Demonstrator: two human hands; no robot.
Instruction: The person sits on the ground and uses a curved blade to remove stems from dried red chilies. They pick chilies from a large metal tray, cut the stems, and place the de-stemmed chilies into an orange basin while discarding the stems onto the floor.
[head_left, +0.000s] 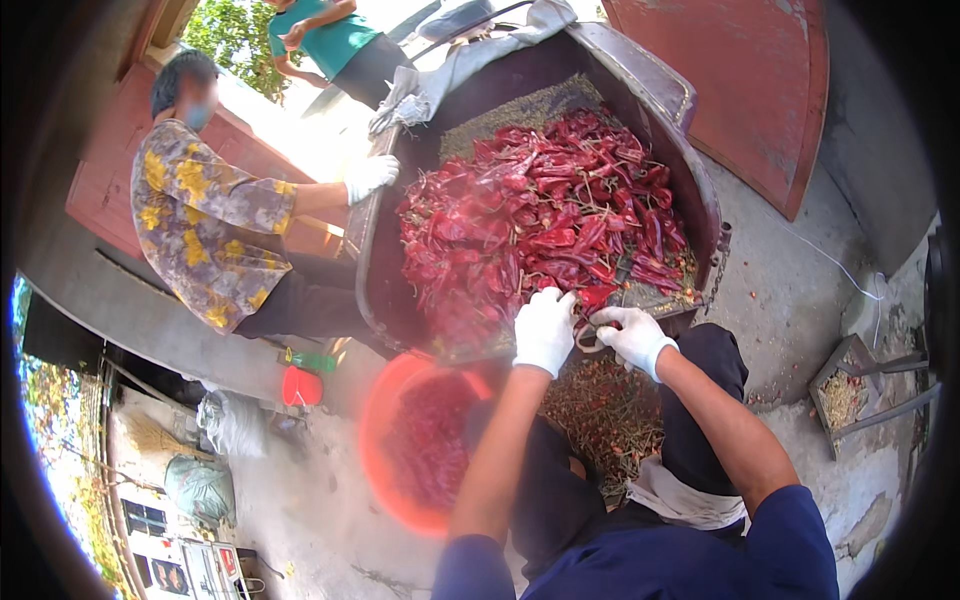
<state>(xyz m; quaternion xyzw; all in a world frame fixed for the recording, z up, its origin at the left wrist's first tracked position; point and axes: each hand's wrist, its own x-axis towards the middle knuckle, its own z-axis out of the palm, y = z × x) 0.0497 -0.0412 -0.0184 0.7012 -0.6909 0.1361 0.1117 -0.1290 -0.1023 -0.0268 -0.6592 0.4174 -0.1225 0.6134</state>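
Note:
In white work gloves, my left hand [545,331] and my right hand [636,340] meet at the near edge of a dark metal cart bed [705,190]. Both have their fingers closed in a pinch around a red chili pepper [597,297], which shows between the fingertips. Exactly where each finger grips it is partly hidden. Just beyond my hands lies a large heap of dried red chili peppers [560,195], many with stems. A strip of dull yellowish bits [510,125] lies behind the heap.
An orange tub [378,465] of red peppers stands left of my legs. Stems and scraps [605,420] cover the ground between my knees. A person in a patterned top [205,225] rests a gloved hand on the cart's left rim. A dustpan [845,395] lies at right, a small red bucket [301,386] at left.

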